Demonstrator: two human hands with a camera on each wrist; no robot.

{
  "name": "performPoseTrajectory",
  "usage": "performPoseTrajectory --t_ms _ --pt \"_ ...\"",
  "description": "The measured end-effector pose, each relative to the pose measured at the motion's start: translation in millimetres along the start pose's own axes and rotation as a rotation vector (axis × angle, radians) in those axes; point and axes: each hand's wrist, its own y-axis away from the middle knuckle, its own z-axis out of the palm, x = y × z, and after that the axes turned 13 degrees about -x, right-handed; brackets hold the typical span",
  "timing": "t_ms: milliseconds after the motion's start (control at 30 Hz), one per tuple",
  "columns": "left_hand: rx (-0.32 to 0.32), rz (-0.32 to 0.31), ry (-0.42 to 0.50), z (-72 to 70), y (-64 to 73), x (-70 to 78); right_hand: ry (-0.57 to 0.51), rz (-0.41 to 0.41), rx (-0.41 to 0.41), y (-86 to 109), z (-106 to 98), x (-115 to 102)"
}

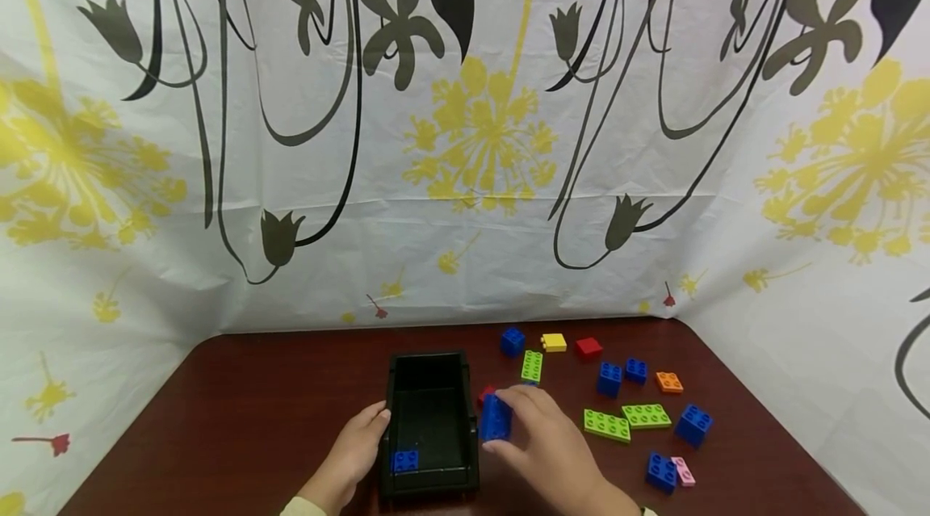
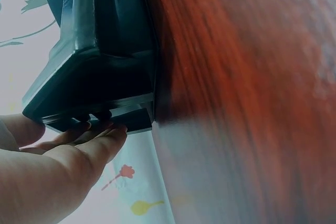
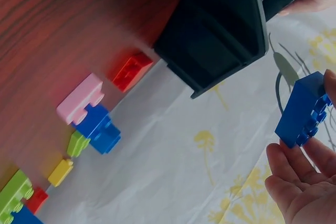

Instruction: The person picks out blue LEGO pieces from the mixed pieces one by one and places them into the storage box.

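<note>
A black plastic bin (image 1: pixel 430 484) stands on the table, with one blue brick (image 1: pixel 405 461) lying inside at its near left corner. My left hand (image 1: pixel 350 455) grips the bin's left side, the thumb by the rim; in the left wrist view its fingers (image 2: pixel 102 148) reach along the bin wall (image 2: pixel 105 77). Just right of the bin, my right hand (image 1: pixel 548 447) pinches a blue building brick (image 1: pixel 496 417) between thumb and fingers. In the right wrist view that brick (image 3: pixel 302 108) is held up in the air, studs toward the palm, apart from the bin (image 3: pixel 215 35).
Loose bricks lie across the right of the dark red table (image 1: pixel 261 403): several blue ones (image 1: pixel 609 379), lime green ones (image 1: pixel 606 425), a yellow one (image 1: pixel 554 342), an orange one (image 1: pixel 669 382), a pink one (image 1: pixel 683 471) and red ones (image 1: pixel 588 348). A patterned white cloth (image 1: pixel 407 258) hangs behind.
</note>
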Motion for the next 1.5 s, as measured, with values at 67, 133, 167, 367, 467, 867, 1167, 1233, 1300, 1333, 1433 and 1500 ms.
performPoseTrajectory --t_ms 67,133,167,367,467,867,1167,1233,1300,1333,1433,1500 --pt "0.000 -0.001 0.000 -0.2 -0.2 0.0 0.002 -0.007 -0.013 -2.2 1.2 -3.3" --pt "0.002 0.001 0.001 -0.4 -0.4 -0.1 -0.002 -0.014 -0.028 -4.8 2.2 -7.0" --pt "0.005 0.004 0.000 -0.4 -0.5 -0.2 -0.006 -0.022 -0.035 -6.1 2.8 -8.8" --pt "0.016 0.014 -0.004 0.6 -1.2 -0.4 -0.002 -0.051 -0.060 -13.0 10.6 -16.3" --pt "0.018 0.015 -0.003 0.8 -0.9 -0.4 0.013 -0.053 -0.062 -16.8 15.5 -19.1" --pt "0.022 0.013 -0.009 1.5 0.1 -1.7 -0.022 -0.040 -0.117 -35.0 29.3 -31.3" --pt "0.048 0.048 -0.033 3.3 1.8 -0.7 -0.016 -0.069 -0.086 -46.6 36.9 -37.9" --pt "0.050 0.051 -0.035 3.3 1.8 -0.6 -0.018 -0.063 -0.086 -48.3 38.1 -39.1" --pt "0.049 0.047 -0.027 3.3 1.5 -0.7 -0.015 -0.055 -0.088 -50.5 39.2 -40.2" --pt "0.048 0.047 -0.027 3.1 1.5 -0.5 -0.015 -0.050 -0.089 -51.8 39.8 -40.7" --pt "0.046 0.049 -0.023 2.6 1.5 -0.5 -0.012 -0.044 -0.087 -56.0 42.0 -41.9" --pt "0.046 0.053 -0.018 2.4 1.8 -0.6 -0.010 -0.038 -0.091 -58.6 43.5 -42.8"
